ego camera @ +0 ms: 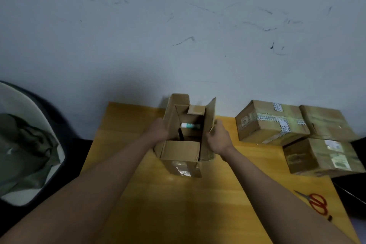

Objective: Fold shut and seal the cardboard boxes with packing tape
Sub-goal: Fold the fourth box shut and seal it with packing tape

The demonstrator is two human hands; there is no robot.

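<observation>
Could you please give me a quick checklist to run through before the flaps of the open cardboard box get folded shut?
1. Open brown cardboard box stands upright on the yellow wooden table: ok.
2. Left hand holds the left flap: ok.
3. Right hand holds the right flap: ok.
4. White tube-shaped item lies below the rim, clear of the flaps: ok.
5. Packing tape within reach: cannot tell, none in view.
6. Red-handled scissors within reach at the right: ok.
</observation>
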